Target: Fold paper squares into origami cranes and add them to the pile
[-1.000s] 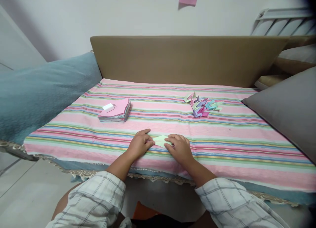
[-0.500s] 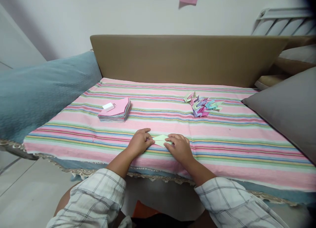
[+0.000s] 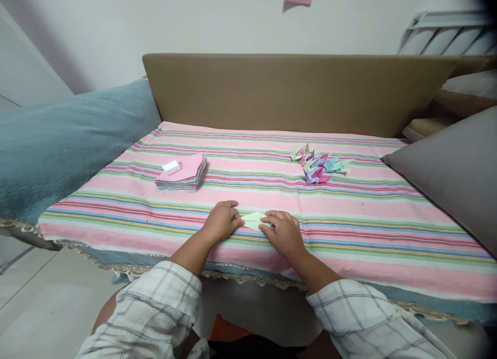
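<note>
A pale green sheet of paper (image 3: 253, 220), folded into a narrow diamond, lies near the front of the striped cloth. Its left tip is pinched between the thumb and fingers of my left hand (image 3: 222, 221). On the other side, my right hand (image 3: 285, 232) grips the right end, thumb in front and fingers behind. Both hands rest low over the cloth, and the fingers cover the paper's two ends. A crease line runs along the paper's middle.
To the left sits a stack of coloured paper (image 3: 188, 173) with a white plug adapter (image 3: 171, 166) on top. Several folded paper cranes (image 3: 318, 167) are heaped at the back right. A grey cushion (image 3: 450, 177) borders the right side, and a brown backrest (image 3: 295, 92) stands behind the striped cloth (image 3: 248, 152).
Hardly anything differs. Both hands keep their hold on the green paper, and the whole view has shifted very slightly.
</note>
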The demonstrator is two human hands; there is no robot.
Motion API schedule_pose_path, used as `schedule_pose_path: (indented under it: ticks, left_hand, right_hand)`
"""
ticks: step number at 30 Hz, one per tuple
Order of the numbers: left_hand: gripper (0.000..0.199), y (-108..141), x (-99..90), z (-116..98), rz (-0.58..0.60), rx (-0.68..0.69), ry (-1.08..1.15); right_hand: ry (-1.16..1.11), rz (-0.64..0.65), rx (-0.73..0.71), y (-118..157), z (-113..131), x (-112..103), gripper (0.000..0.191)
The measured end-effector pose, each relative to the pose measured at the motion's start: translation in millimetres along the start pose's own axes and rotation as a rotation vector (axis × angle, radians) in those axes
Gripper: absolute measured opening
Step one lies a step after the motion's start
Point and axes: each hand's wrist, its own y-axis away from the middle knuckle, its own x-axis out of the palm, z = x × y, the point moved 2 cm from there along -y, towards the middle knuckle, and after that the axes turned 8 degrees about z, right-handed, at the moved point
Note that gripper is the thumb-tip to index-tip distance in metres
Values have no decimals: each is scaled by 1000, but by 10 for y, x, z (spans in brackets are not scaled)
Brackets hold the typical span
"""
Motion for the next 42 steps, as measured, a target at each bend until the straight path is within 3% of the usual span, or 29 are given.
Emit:
schedule_pose_path:
  ticks: [11,16,21,28,32,36,40,42]
  left_hand:
    - [16,-14,-23,-51,0,-43,-73]
    - [16,-15,-19,-49,-5,-45,-80]
    - [16,-9,-39,-79,13,-50,-115]
    - [15,-23,-16,12,-21,-18,0]
    - [19,-15,-24,66,-88,-4,112]
    - [18,-7,-33,91,-57,-21,201]
    - [11,25,-83,117,-39,-26,194]
    - [17,76,-135,116,-99,-35,139]
  right_hand:
    - [50,-39,-46,25,13,19,22]
    - [125,-60,-279,47,61,46,25]
    - [203,101,-456,11,22,122,40]
    - [152,255,-399,-33,4,125,43]
    - [106,262,-380,-36,9,117,42]
    - [66,255,-381,-41,1,120,42]
    - [41,244,-388,-40,-10,128,42]
    - [35,236,-393,-38,-12,130,42]
